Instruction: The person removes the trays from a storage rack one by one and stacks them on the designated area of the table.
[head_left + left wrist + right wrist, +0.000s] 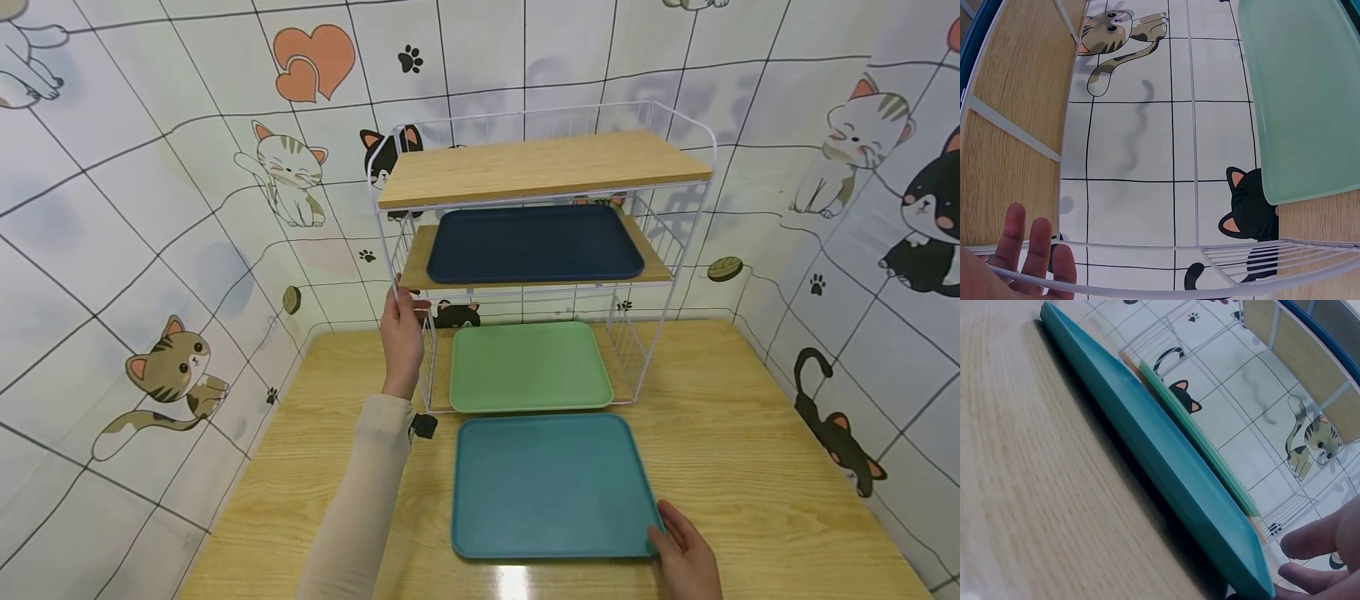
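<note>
A white wire rack (651,350) with wooden shelves stands against the wall. My left hand (402,342) grips its left post just below the middle shelf; in the left wrist view, several fingers (1038,250) show behind the wire. A teal tray (555,487) lies on the table before the rack. My right hand (686,554) holds that tray by its right front corner, and its lower fingers are partly hidden there in the right wrist view. A navy tray (536,243) sits on the middle shelf. On the bottom shelf lies a green tray (531,367).
The rack's top wooden shelf (540,167) carries nothing visible. Around the light wooden table (750,467) rise walls (187,250) covered in a cat print with black grid lines. A dark band-like item (424,426) is at the left wrist.
</note>
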`<action>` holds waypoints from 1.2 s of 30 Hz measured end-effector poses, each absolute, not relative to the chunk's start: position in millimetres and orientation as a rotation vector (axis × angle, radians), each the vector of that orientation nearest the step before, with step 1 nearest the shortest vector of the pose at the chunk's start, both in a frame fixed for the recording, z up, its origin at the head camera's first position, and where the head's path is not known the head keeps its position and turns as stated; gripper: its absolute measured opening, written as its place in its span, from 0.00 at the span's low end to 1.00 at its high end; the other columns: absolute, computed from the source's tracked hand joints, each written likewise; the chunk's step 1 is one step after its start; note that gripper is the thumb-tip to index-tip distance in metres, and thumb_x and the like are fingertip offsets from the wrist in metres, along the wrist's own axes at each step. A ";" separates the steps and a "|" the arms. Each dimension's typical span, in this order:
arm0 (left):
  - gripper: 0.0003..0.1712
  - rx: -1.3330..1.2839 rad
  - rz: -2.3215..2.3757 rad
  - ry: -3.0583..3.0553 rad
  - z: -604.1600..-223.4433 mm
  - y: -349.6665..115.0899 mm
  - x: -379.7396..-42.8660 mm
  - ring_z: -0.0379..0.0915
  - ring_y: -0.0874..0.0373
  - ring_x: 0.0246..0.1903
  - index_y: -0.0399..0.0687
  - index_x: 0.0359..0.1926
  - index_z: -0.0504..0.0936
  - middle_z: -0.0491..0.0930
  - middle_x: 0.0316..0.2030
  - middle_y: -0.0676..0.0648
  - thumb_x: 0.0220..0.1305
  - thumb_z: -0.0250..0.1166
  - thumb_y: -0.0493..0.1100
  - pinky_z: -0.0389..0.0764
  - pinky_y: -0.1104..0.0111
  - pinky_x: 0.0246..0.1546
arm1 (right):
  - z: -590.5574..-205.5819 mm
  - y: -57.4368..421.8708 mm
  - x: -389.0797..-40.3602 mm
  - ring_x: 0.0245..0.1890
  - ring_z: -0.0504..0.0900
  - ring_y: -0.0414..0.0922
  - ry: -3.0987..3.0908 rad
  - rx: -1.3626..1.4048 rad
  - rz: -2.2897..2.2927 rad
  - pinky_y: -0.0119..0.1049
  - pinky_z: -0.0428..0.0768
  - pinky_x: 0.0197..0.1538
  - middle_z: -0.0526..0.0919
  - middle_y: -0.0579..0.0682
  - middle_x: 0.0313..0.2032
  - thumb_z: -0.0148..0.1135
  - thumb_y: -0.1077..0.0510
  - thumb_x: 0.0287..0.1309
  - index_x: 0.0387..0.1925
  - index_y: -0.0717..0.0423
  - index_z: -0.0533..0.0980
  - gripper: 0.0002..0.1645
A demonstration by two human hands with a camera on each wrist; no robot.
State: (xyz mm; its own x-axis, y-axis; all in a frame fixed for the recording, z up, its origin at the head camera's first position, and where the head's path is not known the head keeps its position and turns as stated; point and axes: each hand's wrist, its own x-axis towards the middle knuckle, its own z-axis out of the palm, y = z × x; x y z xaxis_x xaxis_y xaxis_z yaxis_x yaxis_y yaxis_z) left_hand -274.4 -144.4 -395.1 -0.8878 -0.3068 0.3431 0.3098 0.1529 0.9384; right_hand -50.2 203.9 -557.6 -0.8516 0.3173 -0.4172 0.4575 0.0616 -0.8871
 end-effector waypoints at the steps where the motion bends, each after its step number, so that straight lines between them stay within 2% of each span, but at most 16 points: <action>1: 0.30 -0.005 -1.787 -1.976 -395.0 -144.5 -274.2 0.79 0.42 0.48 0.56 0.78 0.62 0.81 0.48 0.37 0.84 0.39 0.59 0.77 0.55 0.52 | -556.6 203.3 -50.9 0.77 0.53 0.66 2.196 0.818 -1.918 0.52 0.59 0.75 0.54 0.72 0.76 0.52 0.62 0.72 0.77 0.71 0.52 0.39; 3: 0.30 -0.010 -1.784 -1.979 -394.9 -145.0 -274.1 0.79 0.43 0.48 0.56 0.77 0.63 0.81 0.48 0.36 0.83 0.39 0.59 0.77 0.54 0.53 | -556.0 202.6 -51.9 0.77 0.52 0.67 2.183 0.835 -1.924 0.57 0.56 0.75 0.53 0.71 0.76 0.52 0.63 0.72 0.77 0.71 0.52 0.38; 12: 0.32 -0.034 -1.751 -1.983 -396.9 -145.7 -274.8 0.79 0.44 0.48 0.50 0.79 0.61 0.81 0.48 0.36 0.84 0.38 0.58 0.77 0.52 0.54 | -555.4 202.5 -54.0 0.77 0.50 0.67 2.114 0.944 -1.897 0.58 0.51 0.77 0.53 0.68 0.77 0.50 0.60 0.74 0.78 0.65 0.53 0.37; 19: 0.30 -0.052 -1.773 -1.958 -397.1 -145.4 -276.1 0.78 0.43 0.48 0.52 0.78 0.62 0.81 0.48 0.35 0.84 0.39 0.57 0.76 0.53 0.54 | -550.4 202.5 -53.9 0.77 0.53 0.67 2.109 0.914 -1.993 0.56 0.53 0.78 0.55 0.71 0.76 0.48 0.62 0.74 0.77 0.69 0.52 0.36; 27: 0.33 -0.057 -1.772 -1.969 -398.4 -145.9 -276.6 0.79 0.41 0.49 0.51 0.79 0.59 0.81 0.47 0.37 0.83 0.38 0.59 0.76 0.52 0.54 | -529.2 207.3 -57.9 0.78 0.52 0.61 2.113 0.784 -2.065 0.60 0.52 0.77 0.54 0.62 0.78 0.47 0.55 0.78 0.79 0.61 0.54 0.35; 29: 0.33 -0.059 -1.776 -1.977 -398.7 -146.2 -276.4 0.78 0.39 0.50 0.53 0.80 0.59 0.81 0.47 0.37 0.83 0.38 0.60 0.76 0.51 0.54 | -521.0 208.1 -60.1 0.77 0.54 0.58 2.124 0.740 -2.062 0.56 0.54 0.77 0.54 0.59 0.78 0.46 0.54 0.80 0.79 0.60 0.53 0.34; 31: 0.32 -0.058 -1.783 -1.985 -398.8 -146.5 -276.3 0.78 0.39 0.51 0.54 0.79 0.60 0.81 0.47 0.38 0.83 0.38 0.60 0.76 0.51 0.53 | -512.0 208.6 -62.7 0.73 0.61 0.51 2.162 0.711 -2.042 0.43 0.63 0.74 0.57 0.56 0.77 0.45 0.54 0.80 0.79 0.58 0.54 0.33; 34: 0.31 -0.057 -1.789 -1.988 -398.1 -147.2 -276.4 0.78 0.40 0.51 0.56 0.78 0.62 0.81 0.47 0.38 0.83 0.38 0.60 0.76 0.53 0.52 | -497.5 209.3 -67.2 0.63 0.68 0.35 2.248 0.655 -2.027 0.22 0.71 0.60 0.61 0.51 0.75 0.45 0.53 0.81 0.78 0.57 0.57 0.31; 36: 0.30 -0.055 -1.796 -1.981 -397.3 -147.4 -276.7 0.78 0.41 0.50 0.56 0.77 0.63 0.81 0.47 0.37 0.84 0.38 0.59 0.76 0.54 0.51 | -486.8 209.8 -71.7 0.57 0.70 0.27 2.313 0.614 -2.031 0.15 0.71 0.52 0.63 0.51 0.73 0.46 0.53 0.80 0.76 0.57 0.60 0.30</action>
